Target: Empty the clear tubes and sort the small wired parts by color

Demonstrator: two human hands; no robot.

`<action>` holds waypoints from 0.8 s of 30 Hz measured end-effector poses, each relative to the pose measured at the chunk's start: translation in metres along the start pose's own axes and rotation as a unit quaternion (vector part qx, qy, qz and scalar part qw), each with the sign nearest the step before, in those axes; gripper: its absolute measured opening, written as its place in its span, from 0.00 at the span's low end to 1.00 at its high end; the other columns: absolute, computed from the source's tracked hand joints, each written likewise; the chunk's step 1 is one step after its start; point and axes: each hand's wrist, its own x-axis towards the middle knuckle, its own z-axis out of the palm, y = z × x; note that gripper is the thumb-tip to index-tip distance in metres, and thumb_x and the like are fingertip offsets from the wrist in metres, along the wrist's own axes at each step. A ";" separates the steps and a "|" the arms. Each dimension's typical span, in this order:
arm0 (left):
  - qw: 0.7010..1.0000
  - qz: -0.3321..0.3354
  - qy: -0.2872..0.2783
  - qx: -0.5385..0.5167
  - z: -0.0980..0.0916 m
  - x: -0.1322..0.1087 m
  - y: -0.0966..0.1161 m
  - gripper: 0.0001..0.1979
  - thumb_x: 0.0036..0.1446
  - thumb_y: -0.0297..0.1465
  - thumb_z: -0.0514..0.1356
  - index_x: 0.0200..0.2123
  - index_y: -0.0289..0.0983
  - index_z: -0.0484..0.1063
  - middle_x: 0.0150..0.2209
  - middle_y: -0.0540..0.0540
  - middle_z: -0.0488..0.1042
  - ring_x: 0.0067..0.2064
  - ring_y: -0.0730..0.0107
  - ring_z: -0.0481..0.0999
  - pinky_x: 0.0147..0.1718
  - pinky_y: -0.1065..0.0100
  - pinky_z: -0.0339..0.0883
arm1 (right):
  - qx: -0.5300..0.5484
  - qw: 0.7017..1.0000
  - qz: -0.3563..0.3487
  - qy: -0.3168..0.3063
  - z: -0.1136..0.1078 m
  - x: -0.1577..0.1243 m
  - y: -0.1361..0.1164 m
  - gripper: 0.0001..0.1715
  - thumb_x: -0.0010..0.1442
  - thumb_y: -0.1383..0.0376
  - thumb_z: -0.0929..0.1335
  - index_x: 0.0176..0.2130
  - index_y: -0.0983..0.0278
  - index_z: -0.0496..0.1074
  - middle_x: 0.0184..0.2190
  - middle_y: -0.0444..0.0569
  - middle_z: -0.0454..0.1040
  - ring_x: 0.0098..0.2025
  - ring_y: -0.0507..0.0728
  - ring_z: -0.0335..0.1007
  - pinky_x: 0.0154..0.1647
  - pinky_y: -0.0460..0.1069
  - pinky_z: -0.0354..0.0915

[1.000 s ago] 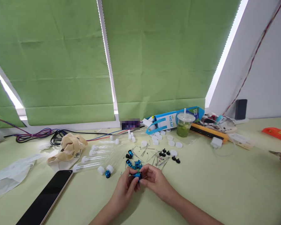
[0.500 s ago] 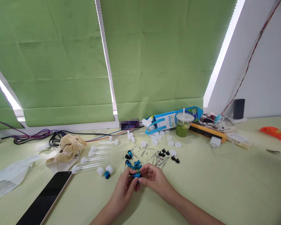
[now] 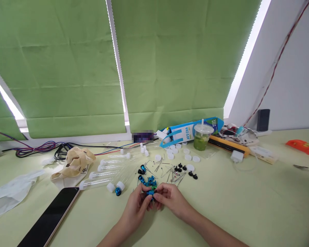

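Here, stubby, glossy blue piece [image 3: 150, 192] (metallic-looking) between both hands [image 3: 136, 204] [image 3: 173, 200].

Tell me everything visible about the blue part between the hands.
The blue part is small, shiny and metallic-looking, lying roughly sideways. The left hand grips it; the right hand is at its right end. A green piece shows just beyond it, then other blue pieces. Fingers cover its ends, hiding finer detail.

- two hands [image 3: 137, 204] [image 3: 173, 200] are working
- at least five blue fittings [image 3: 118, 191] are showing
- six black knobs [image 3: 195, 176] are lying loose
- one phone [image 3: 50, 218] is lying flat
- one cup [image 3: 201, 141] is standing upright
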 end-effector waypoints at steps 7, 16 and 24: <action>1.000 -0.007 0.000 -0.011 -0.002 -0.001 -0.005 0.10 0.58 0.37 0.54 0.38 0.36 0.60 0.25 0.50 0.67 0.26 0.74 0.66 0.26 0.72 0.60 | 0.020 0.999 -0.025 0.003 -0.001 -0.001 -0.003 0.20 0.47 0.58 0.73 0.36 0.65 0.66 0.30 0.47 0.72 0.31 0.53 0.71 0.33 0.48 0.66; 1.000 -0.010 0.007 -0.005 0.000 -0.002 -0.005 0.11 0.57 0.38 0.55 0.37 0.36 0.60 0.24 0.51 0.66 0.26 0.74 0.66 0.26 0.72 0.60 | 0.007 1.000 -0.023 -0.004 0.001 -0.001 -0.001 0.21 0.46 0.57 0.73 0.34 0.65 0.65 0.30 0.47 0.73 0.31 0.54 0.71 0.33 0.49 0.66; 1.000 -0.008 0.017 0.000 0.000 -0.001 -0.001 0.12 0.57 0.39 0.56 0.36 0.36 0.60 0.23 0.51 0.66 0.25 0.73 0.66 0.26 0.72 0.60 | 0.006 0.999 -0.036 0.003 0.001 -0.001 -0.002 0.25 0.44 0.57 0.74 0.38 0.63 0.64 0.33 0.46 0.72 0.35 0.54 0.71 0.36 0.49 0.66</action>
